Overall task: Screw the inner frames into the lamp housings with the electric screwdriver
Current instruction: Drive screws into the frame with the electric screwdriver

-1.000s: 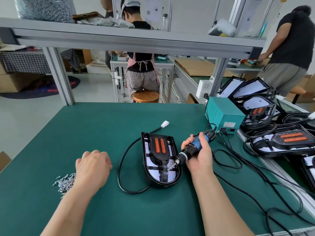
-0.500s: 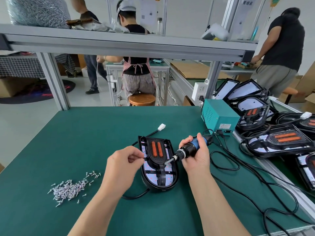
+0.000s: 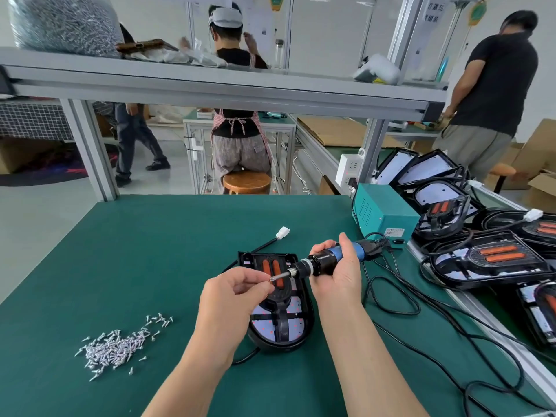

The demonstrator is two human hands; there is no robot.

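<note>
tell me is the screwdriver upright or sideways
Sideways: the electric screwdriver lies nearly level in the right hand, bit at the pinched fingers of the left hand, above the lamp housing.

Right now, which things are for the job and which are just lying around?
For the job: electric screwdriver in right hand; lamp housing with inner frame; screw pile; left hand pinching, likely, a screw at the bit.
Just lying about: wooden stool; cardboard boxes; bottle on shelf.
</note>
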